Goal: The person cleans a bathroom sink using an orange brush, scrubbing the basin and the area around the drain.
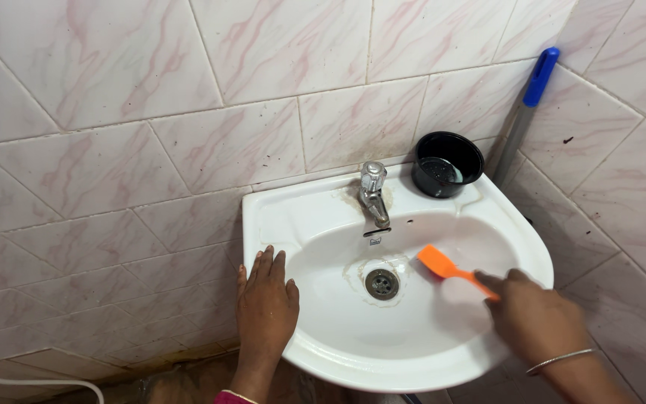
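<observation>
The right hand (536,318) gripped an orange scrub brush (454,271), its head inside the white wash basin (338,352), just right of the drain (382,283). The left hand (266,305) lay flat and open on the basin's left rim.

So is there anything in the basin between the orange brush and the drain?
Nothing visible. The orange brush, held in the right hand, has its head inside the sink, just right of the drain, with only bare stained basin between them. The left hand rests on the rim.
</observation>
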